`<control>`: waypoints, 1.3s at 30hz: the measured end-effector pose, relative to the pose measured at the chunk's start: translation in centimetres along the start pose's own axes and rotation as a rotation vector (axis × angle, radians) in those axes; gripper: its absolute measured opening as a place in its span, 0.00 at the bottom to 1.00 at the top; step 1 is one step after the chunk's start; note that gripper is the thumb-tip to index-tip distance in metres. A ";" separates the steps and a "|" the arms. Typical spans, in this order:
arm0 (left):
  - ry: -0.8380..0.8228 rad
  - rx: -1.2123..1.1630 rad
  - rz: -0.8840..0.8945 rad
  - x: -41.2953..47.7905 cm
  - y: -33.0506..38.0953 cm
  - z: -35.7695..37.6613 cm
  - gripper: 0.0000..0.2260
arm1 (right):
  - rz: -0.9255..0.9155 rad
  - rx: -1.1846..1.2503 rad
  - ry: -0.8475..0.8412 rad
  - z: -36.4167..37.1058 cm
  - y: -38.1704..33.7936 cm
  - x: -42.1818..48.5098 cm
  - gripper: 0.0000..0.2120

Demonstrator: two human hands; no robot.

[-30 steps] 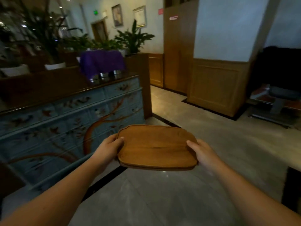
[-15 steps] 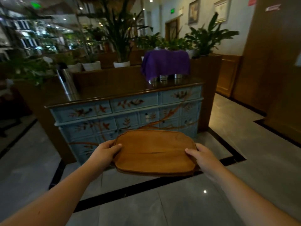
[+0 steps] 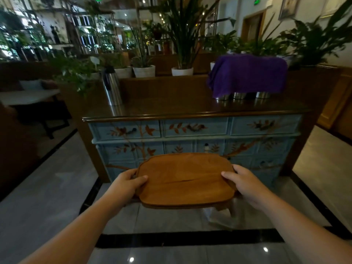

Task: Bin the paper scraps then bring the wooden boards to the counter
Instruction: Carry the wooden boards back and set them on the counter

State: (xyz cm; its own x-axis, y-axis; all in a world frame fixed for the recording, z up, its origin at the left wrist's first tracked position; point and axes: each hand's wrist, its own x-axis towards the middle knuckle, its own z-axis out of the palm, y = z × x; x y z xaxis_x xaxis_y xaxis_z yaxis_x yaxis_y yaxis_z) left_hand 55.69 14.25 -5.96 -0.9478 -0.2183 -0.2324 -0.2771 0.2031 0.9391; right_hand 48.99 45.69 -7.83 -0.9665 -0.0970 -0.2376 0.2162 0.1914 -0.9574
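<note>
I hold a stack of rounded wooden boards (image 3: 185,180) flat in front of me, above the floor. My left hand (image 3: 127,184) grips the left edge, thumb on top. My right hand (image 3: 242,182) grips the right edge the same way. Straight ahead stands the counter (image 3: 190,108), a dark glossy wooden top on a light-blue painted cabinet with branch and bird patterns. The boards hang below the height of the counter top, in front of the drawers. No paper scraps are in view.
On the counter stand a steel thermos jug (image 3: 112,88) at the left and several metal containers under a purple cloth (image 3: 247,75) at the right. Potted plants (image 3: 182,70) line a ledge behind. A table (image 3: 28,97) stands at the far left. Grey tiled floor (image 3: 57,197) lies around.
The view has swung left and moved closer, so the counter now stands squarely in front of me and larger. Both hands keep the same hold on the boards.
</note>
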 end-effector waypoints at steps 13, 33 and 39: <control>-0.016 0.015 0.043 22.8 5.5 -8.9 0.10 | -0.044 -0.048 -0.026 8.2 -9.0 21.4 0.05; -0.006 0.099 0.018 52.0 13.7 -10.0 0.19 | -0.070 -0.144 -0.066 8.7 -16.3 51.1 0.12; 0.090 0.293 -0.076 62.3 14.9 -8.5 0.17 | -0.004 -0.309 -0.147 8.2 -19.1 61.1 0.13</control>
State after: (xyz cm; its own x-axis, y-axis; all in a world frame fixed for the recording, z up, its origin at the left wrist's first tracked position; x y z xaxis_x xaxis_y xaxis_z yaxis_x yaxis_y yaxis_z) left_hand -6.11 -4.47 -4.23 -0.9084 -0.3243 -0.2638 -0.3929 0.4466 0.8038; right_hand -13.02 28.07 -5.38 -0.9322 -0.2338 -0.2764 0.1385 0.4752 -0.8689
